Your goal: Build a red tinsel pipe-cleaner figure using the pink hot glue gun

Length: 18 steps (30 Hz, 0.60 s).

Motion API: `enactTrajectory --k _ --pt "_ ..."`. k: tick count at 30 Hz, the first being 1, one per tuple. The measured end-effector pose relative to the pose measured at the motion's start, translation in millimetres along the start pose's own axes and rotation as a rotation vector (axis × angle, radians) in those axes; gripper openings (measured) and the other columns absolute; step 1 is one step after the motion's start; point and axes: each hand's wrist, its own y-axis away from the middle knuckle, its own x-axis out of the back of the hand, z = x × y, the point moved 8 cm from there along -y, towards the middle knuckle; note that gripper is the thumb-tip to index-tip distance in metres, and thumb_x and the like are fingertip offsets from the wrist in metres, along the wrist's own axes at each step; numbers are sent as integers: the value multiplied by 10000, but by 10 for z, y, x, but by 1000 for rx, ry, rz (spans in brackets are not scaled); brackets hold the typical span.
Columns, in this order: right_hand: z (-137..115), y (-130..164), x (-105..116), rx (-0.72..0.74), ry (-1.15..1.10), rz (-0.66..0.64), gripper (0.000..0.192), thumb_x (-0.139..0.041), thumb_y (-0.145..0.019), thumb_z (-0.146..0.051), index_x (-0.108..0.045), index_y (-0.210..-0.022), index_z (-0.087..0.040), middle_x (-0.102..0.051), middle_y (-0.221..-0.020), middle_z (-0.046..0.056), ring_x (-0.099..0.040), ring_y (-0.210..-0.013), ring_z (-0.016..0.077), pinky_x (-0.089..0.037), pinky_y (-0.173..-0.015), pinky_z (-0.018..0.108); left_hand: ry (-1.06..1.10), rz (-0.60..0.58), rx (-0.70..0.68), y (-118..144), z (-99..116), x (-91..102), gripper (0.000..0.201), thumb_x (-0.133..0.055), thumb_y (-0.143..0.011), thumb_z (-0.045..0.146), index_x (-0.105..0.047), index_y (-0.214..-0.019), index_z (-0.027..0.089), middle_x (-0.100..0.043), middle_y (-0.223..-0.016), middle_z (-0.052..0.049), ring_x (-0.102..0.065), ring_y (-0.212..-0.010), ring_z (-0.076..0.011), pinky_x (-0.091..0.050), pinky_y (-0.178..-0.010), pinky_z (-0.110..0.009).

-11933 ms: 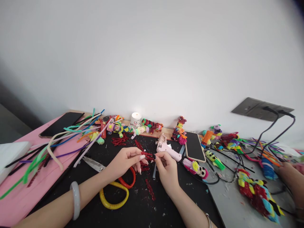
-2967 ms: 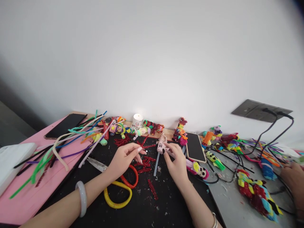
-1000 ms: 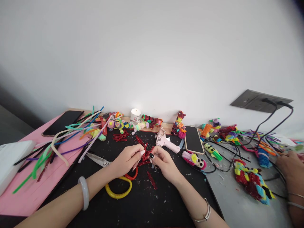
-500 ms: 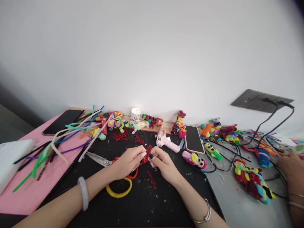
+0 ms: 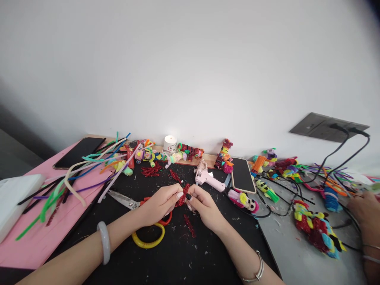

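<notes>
My left hand (image 5: 158, 202) and my right hand (image 5: 202, 206) meet over the black mat (image 5: 166, 253), both pinching a small bundle of red glitter pipe-cleaner pieces (image 5: 182, 194) between their fingertips. Loose red glitter pieces (image 5: 189, 225) lie on the mat just below and further back (image 5: 151, 170). A pink glue gun (image 5: 208, 179) rests on the mat just beyond my right hand. Scissors with red and yellow handles (image 5: 145, 233) lie partly under my left hand.
Long coloured pipe cleaners (image 5: 80, 174) fan over the pink board at left, beside a dark phone (image 5: 78, 152). A second phone (image 5: 242, 174) lies right of the glue gun. Pipe-cleaner figures (image 5: 316, 231), cables and another person's hand (image 5: 363, 209) fill the right side. A lit candle (image 5: 170, 143) stands by the wall.
Three seconds ago my right hand was on the glue gun; it came back to the red pieces. Over the last second both hands pressed the pieces into a tighter bundle.
</notes>
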Motion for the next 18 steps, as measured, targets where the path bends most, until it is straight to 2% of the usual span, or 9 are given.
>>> enactTrajectory --k 10,18 --pt "-18 11 -1 30 39 -1 207 -487 -894 -344 -475 -755 -190 -421 -623 -49 -343 -574 104 -269 -550 238 1 -19 18 -2 -17 -14 311 -292 -962 361 -417 -742 179 -371 -498 86 -337 -442 -87 -310 -490 -212" --pt "2 6 7 7 41 8 241 -495 -883 -387 -484 -745 -190 -429 -615 -49 -355 -565 104 -279 -543 235 -52 -8 3 -15 30 0 315 -286 -957 343 -413 -717 183 -386 -494 82 -346 -450 -94 -317 -511 -227"
